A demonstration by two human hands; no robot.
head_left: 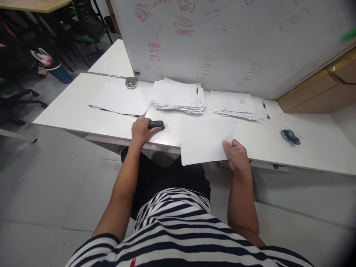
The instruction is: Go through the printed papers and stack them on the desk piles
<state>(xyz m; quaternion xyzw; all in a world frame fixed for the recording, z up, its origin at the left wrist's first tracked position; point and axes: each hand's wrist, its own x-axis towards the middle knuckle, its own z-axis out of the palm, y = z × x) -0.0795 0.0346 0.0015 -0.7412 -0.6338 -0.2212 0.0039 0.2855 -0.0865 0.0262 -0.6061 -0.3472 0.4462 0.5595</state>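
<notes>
My left hand (141, 129) is closed around a black stapler (157, 125) at the front of the white desk (111, 128). My right hand (236, 154) pinches a few sheets of white paper (207, 141) by their right edge, thumb on top. The sheets extend over the desk's front edge, and their near part hangs above my lap. Behind them lie a thick paper stack (178, 92) and, to its right, a second stack (233, 105) with small markings on its top sheet. Left of my left hand, a large white sheet (119, 96) has a black-and-white strip along its near edge.
A small grey-and-white rounded object (130, 82) sits at the desk's back left. Farther right is a dark blue object (290, 136) of unclear kind. A whiteboard (236, 48) with red writing rises behind the stacks, and a cardboard box (314, 91) stands at the right.
</notes>
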